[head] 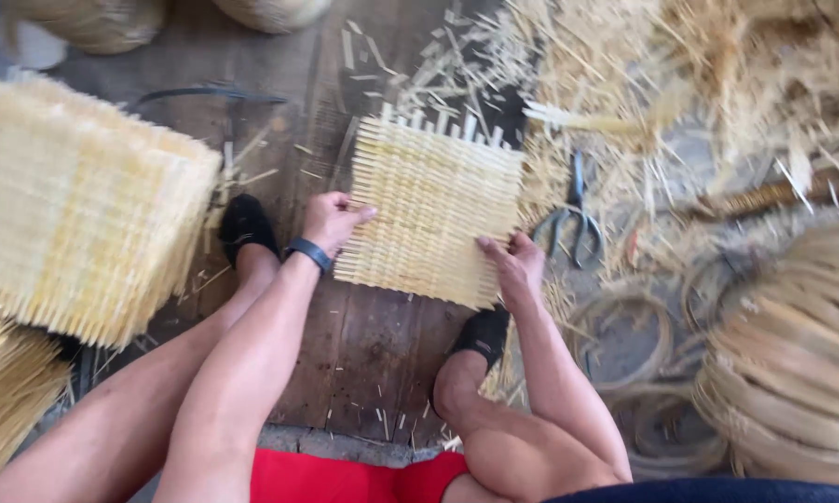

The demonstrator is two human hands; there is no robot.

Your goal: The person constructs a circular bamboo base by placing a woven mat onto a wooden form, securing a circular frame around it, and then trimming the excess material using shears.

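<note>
A square woven bamboo mat, pale yellow with loose strip ends sticking out along its top edge, lies a little above the centre of the view on a dark wooden floor. The left hand grips the mat's left edge at nine o'clock, fingers curled over the weave and thumb underneath; a dark band circles that wrist. The right hand holds the mat's lower right corner at about four o'clock, fingers pressed on the weave and clasping the edge. Both of the person's feet in black shoes rest on the floor, one at eight o'clock from the mat, the other just below its lower right corner.

At three o'clock from the mat, just beside the right hand, a pair of dark metal scissors lies among straw scraps. Bamboo offcuts scatter at twelve o'clock. Far out at nine o'clock stands a thick stack of finished mats. At four o'clock, well apart, coiled bamboo hoops pile up, with thinner rings flat on the floor between them and the right forearm.
</note>
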